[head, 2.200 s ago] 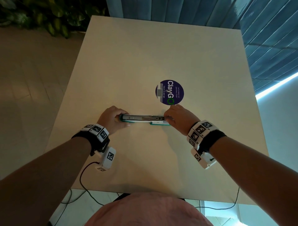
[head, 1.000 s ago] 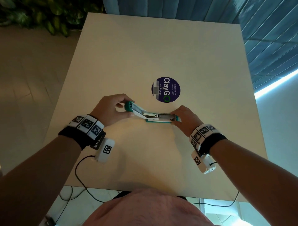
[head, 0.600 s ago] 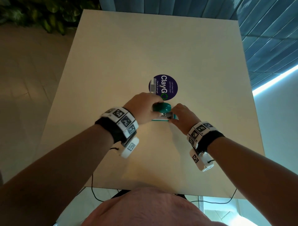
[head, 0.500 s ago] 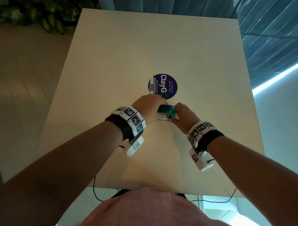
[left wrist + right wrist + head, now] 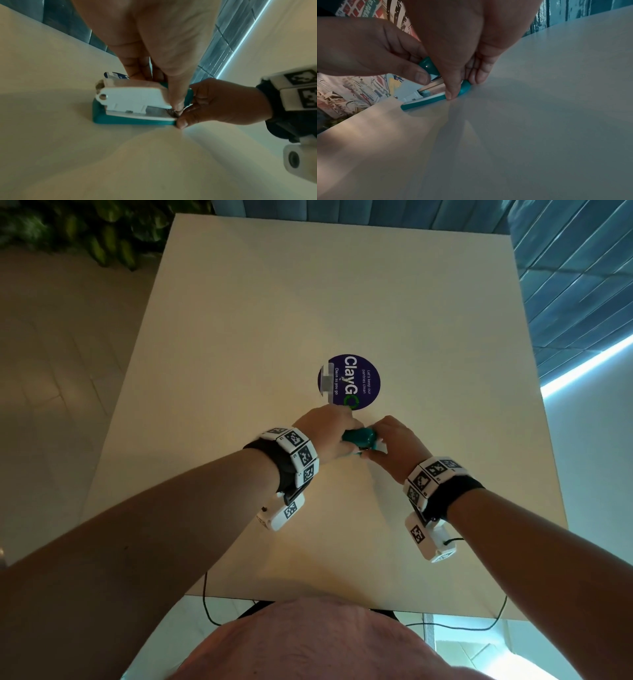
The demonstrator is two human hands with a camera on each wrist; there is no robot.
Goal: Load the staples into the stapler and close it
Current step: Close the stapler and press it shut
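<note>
Head view shows a clear change from two seconds ago: then the stapler (image 5: 360,437) lies opened flat in one long line between the two hands, and now its teal top is folded over the base and nearly down, with only a narrow gap at the front. The left hand (image 5: 325,436) has travelled from the far left end to the middle, so both hands now meet over the tool, and the right hand (image 5: 394,445) has stayed at the right end.

From the left wrist view the stapler has a teal plastic base with rounded corners, a white plastic body with a small metal rivet at the hinge, and a shiny metal channel inside. The teal cap is smooth and glossy and reflects a spot of light. The counter (image 5: 308,302) is pale, matt and flat. Beyond the left hand a round dark blue sticker (image 5: 356,381) with white letters lies on it.

The left hand comes from above, its fingers curled on the far side of the top and the thumb (image 5: 419,77) pressing the near side, so it grips the top part. The right hand pinches the front end of the base, thumb on the near edge and fingers behind, with the fingertips touching the counter. The stapler rests on the counter, directly under both hands.
</note>
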